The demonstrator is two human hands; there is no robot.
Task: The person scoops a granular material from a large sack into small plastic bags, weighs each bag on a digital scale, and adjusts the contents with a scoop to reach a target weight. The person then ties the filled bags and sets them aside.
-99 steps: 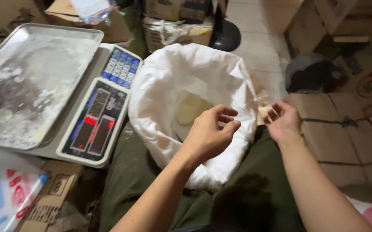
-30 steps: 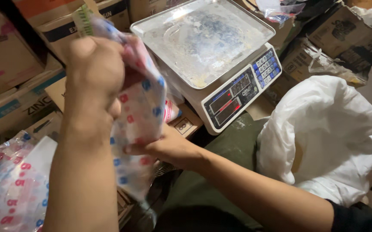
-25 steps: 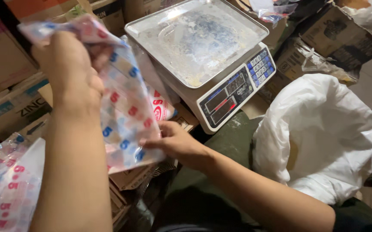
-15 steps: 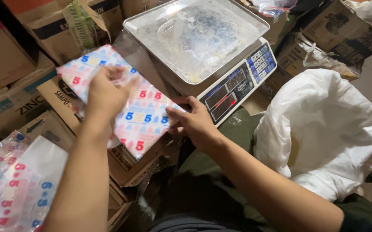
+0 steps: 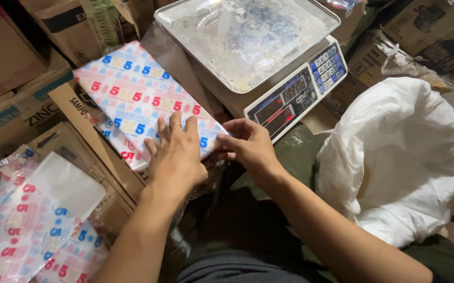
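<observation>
A flat plastic bag [image 5: 132,99] printed in red, blue and white lies spread over cardboard boxes beside the weighing scale [image 5: 284,99]. My left hand [image 5: 177,154] rests palm down on the bag's near end, fingers spread, a ring on one finger. My right hand [image 5: 248,147] pinches the bag's near right corner, just below the scale's display. The scale's metal tray [image 5: 245,36] is dusted with pale crumbs.
A big white sack [image 5: 410,157] stands open at the right beside my leg. A pile of more printed bags [image 5: 28,230] lies at the lower left. Cardboard boxes [image 5: 12,68] crowd the left and the back.
The printed bag, held up in the air a second ago, has come down flat onto the boxes. My left hand now presses on it and my right hand holds its corner.
</observation>
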